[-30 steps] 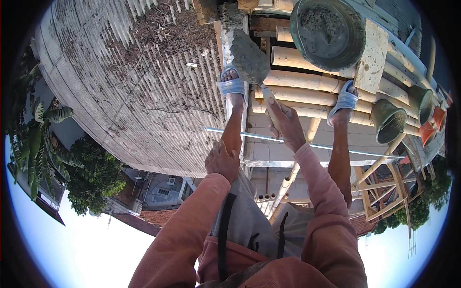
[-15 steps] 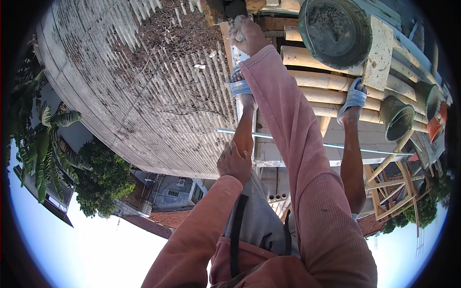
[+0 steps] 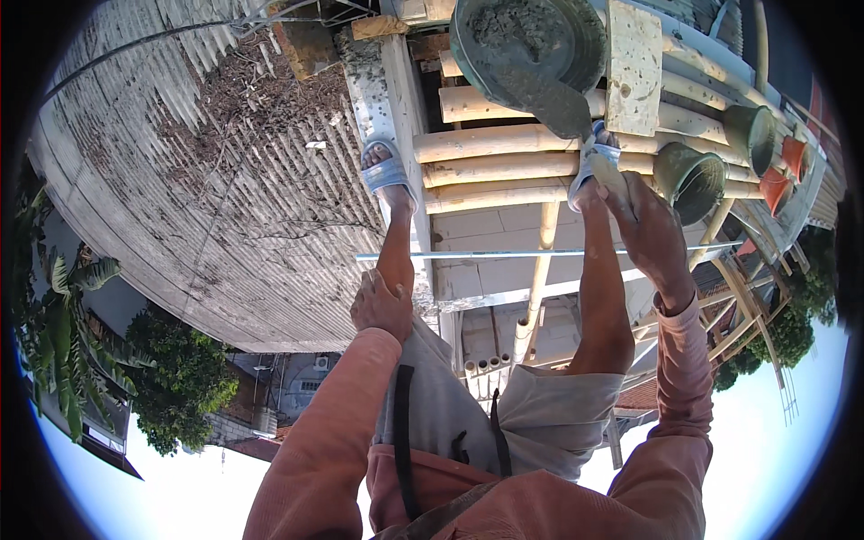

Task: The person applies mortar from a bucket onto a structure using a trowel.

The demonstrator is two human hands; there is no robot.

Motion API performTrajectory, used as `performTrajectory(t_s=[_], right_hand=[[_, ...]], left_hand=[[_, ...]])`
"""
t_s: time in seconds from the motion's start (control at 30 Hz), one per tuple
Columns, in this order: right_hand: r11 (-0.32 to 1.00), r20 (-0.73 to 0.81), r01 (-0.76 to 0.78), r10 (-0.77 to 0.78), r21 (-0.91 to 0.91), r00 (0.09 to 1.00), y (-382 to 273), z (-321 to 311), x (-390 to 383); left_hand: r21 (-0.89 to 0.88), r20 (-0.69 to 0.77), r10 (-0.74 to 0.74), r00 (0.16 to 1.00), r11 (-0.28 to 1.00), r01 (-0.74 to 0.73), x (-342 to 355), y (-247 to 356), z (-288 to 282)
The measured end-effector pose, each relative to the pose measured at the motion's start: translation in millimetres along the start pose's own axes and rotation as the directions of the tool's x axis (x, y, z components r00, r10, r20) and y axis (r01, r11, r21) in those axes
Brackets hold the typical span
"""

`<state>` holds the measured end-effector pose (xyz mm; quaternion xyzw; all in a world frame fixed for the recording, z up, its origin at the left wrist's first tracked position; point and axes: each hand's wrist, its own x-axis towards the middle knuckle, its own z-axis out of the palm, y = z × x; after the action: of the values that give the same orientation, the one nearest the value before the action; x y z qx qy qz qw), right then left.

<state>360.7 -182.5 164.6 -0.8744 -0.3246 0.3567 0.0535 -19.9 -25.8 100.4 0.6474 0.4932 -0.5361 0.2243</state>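
My right hand [image 3: 655, 232] is closed round the pale handle of a trowel [image 3: 551, 103]. Its grey, mortar-smeared blade reaches over the near rim of a large dark bucket [image 3: 464, 56]. Wet grey mortar [image 3: 517, 29] lies inside the bucket. My left hand [image 3: 382, 304] rests on my left knee, fingers spread over it and holding no tool. My left foot in a blue sandal [image 3: 389, 173] stands on a narrow concrete ledge [image 3: 403, 99]; the other foot stands on bamboo poles [image 3: 500, 142], partly behind the trowel.
A mortar-spotted board [image 3: 634, 67] lies beside the bucket. Further right are two green buckets [image 3: 691, 184] and orange containers [image 3: 776, 191]. Corrugated roofing [image 3: 225, 198] spreads to the left. A thin pale blue rod [image 3: 486, 255] crosses below the bamboo, with a drop beneath.
My right hand has swung from the far end of the ledge to the right and nearer me, bringing the trowel over the bucket. My left hand stays on the knee. The view has shifted.
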Motion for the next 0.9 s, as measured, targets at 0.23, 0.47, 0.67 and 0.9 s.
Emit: performTrajectory(t_s=[0.23,0.47,0.67,0.9], right_hand=[[0.816,-0.325,-0.082,-0.133,-0.572,0.936,79,14,144],[0.927,-0.212,-0.151,0.08,-0.342,0.974,101,100,165],[0.96,-0.06,-0.255,0.263,0.12,0.963,87,115,166],[0.761,0.272,-0.415,0.317,0.499,0.909,84,108,169]], left_hand=[[0.009,-0.018,0.022,1.0,1.0,-0.022,-2,16,7],[-0.014,-0.029,0.027,0.999,1.0,-0.027,-3,11,4],[0.019,-0.044,0.024,0.999,1.0,-0.023,-2,11,3],[0.037,-0.056,0.022,0.998,0.999,-0.02,-5,20,6]])
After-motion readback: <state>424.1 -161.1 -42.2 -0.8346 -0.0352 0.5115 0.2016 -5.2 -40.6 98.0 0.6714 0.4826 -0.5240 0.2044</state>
